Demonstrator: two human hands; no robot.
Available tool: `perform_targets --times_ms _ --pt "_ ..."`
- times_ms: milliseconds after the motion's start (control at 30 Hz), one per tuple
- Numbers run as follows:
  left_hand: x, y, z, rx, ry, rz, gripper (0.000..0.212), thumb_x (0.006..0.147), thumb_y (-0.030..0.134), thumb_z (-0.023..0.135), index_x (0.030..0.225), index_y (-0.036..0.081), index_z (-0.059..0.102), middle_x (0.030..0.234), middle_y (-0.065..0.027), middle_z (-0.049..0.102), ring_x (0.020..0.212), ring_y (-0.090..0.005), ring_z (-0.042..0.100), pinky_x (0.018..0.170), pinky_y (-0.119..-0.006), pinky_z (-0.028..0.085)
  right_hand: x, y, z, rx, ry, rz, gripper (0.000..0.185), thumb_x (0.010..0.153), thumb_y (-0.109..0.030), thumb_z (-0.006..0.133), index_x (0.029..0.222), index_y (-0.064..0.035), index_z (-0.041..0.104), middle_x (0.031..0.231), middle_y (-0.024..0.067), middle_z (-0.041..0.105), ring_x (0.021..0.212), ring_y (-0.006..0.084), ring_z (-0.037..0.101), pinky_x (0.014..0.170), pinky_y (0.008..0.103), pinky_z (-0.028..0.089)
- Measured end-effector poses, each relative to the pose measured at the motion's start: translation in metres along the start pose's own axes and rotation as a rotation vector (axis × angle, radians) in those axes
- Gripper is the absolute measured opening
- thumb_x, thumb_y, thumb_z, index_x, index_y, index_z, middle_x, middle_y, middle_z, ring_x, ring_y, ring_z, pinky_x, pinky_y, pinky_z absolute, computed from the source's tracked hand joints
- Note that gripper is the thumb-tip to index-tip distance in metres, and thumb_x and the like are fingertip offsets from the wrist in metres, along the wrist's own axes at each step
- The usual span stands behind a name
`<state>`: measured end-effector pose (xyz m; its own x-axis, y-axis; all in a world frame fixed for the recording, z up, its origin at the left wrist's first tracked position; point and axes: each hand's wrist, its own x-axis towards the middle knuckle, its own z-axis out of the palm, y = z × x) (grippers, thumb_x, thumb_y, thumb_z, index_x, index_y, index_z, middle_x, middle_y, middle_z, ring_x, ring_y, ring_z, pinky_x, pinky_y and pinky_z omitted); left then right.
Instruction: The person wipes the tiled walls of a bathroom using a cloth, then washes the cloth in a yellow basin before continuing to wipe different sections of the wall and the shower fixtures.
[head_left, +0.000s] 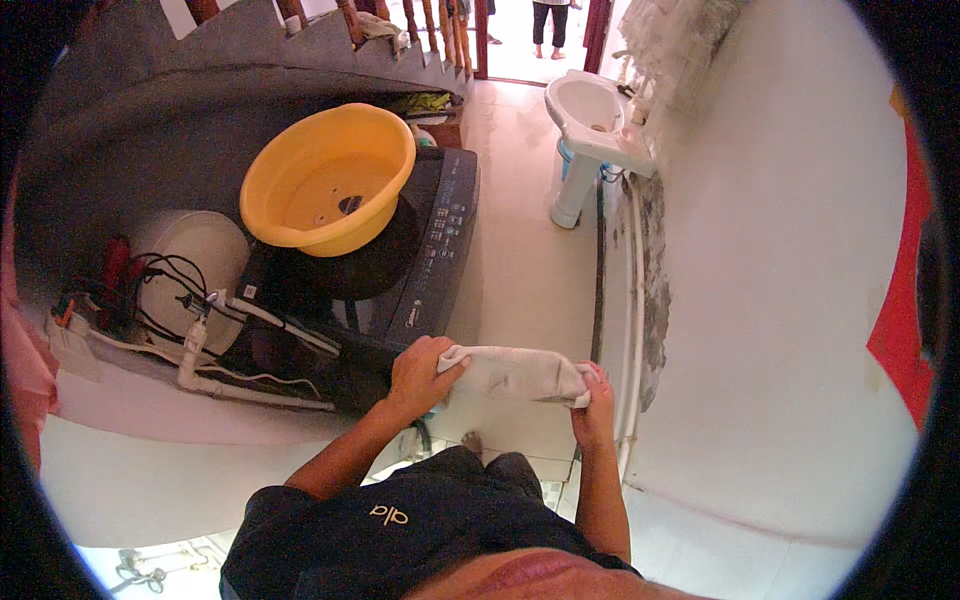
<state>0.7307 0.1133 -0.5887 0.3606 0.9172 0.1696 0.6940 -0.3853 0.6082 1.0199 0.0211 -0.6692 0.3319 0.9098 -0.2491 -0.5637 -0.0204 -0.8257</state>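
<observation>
A pale, folded cloth (517, 373) is stretched between my two hands, in front of my body and above the tiled floor. My left hand (427, 379) grips its left end, thumb on top. At the other end, my right hand (596, 397) is closed around a bunched corner. Greyish marks show on the middle of the cloth. Just beyond my left hand stands a dark top-loading Midea washing machine (442, 247). On its lid rests a yellow plastic basin (330, 172), tilted, with a small dark patch on its bottom.
A white pedestal washbasin (581, 112) stands ahead on the right, beside wall pipes (634, 300). Left of the washing machine are a pale round container (199, 277), cables and a tap on a white pipe (193, 345). Stairs (300, 45) rise behind. A person (551, 26) stands beyond the doorway.
</observation>
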Motion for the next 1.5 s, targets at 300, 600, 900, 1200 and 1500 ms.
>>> perform_targets --times_ms 300,600,900,1200,1500 --pt "0.042 0.006 -0.012 0.206 0.148 0.166 0.026 0.087 0.031 0.069 0.098 0.008 0.067 0.087 -0.0102 0.062 0.083 -0.0337 0.06 0.075 -0.043 0.05 0.076 -0.103 0.05 0.289 -0.235 -0.064 0.029 0.097 -0.022 0.055 0.122 -0.0057 0.054 0.106 0.0085 0.062 0.101 0.0215 0.062 0.089 0.0368 0.051" --pt "0.075 0.036 -0.04 -1.439 0.421 -0.515 0.039 0.097 0.013 0.057 0.135 0.007 0.048 0.085 0.001 0.052 0.063 -0.0061 0.04 0.053 -0.019 0.032 0.171 -0.169 0.095 0.165 -0.351 -0.023 0.026 0.095 -0.019 0.057 0.119 -0.0072 0.054 0.098 0.0039 0.059 0.088 0.0155 0.063 0.075 0.0309 0.054" --pt "0.134 0.079 -0.068 -1.941 0.499 -0.103 0.059 0.088 -0.009 0.048 0.145 -0.001 0.039 0.141 -0.0154 0.05 0.113 -0.02 0.055 0.093 -0.031 0.048 0.231 -0.18 0.093 0.066 -0.386 0.104 0.035 0.097 -0.02 0.053 0.127 -0.0027 0.051 0.111 0.0128 0.062 0.106 0.0256 0.061 0.096 0.0406 0.049" --pt "0.14 0.136 -0.07 -1.912 0.546 -0.021 0.067 0.084 -0.015 0.047 0.148 -0.005 0.03 0.152 -0.0208 0.036 0.14 -0.0317 0.039 0.113 -0.036 0.041 0.249 -0.198 0.088 0.143 -0.557 0.207 0.037 0.097 -0.018 0.051 0.13 -0.0017 0.049 0.114 0.0149 0.062 0.109 0.0282 0.061 0.097 0.0437 0.05" --pt "0.142 0.141 -0.073 -1.684 0.513 0.0 0.059 0.088 -0.009 0.059 0.144 0.002 0.041 0.144 -0.021 0.046 0.133 -0.0281 0.049 0.108 -0.032 0.047 0.247 -0.207 0.091 0.043 -0.566 0.166 0.036 0.094 -0.018 0.053 0.127 -0.0018 0.051 0.11 0.0117 0.06 0.104 0.0242 0.061 0.092 0.0389 0.051"
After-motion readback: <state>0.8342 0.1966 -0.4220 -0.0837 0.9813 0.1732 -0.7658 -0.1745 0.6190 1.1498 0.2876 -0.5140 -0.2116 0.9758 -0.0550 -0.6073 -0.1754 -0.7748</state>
